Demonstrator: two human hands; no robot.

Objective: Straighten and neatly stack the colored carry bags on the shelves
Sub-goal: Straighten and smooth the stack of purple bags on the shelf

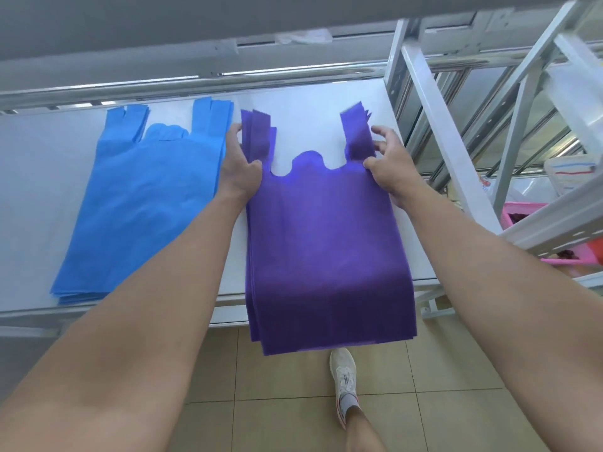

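Observation:
A stack of purple carry bags point(326, 243) lies on the white shelf point(39, 190), handles pointing away from me, its bottom edge hanging over the shelf's front. My left hand point(239, 164) grips the stack's left edge below the left handles, thumb on top. My right hand point(388, 164) holds the right edge at the base of the right handles, fingers curled. To the left lies a flat stack of blue carry bags point(143, 203), close to my left hand.
A white metal shelf frame point(440, 125) rises at the right, with a pink basket point(522, 220) behind it. An upper shelf edge point(195, 24) hangs overhead. My shoe point(344, 380) stands on the tiled floor below the shelf.

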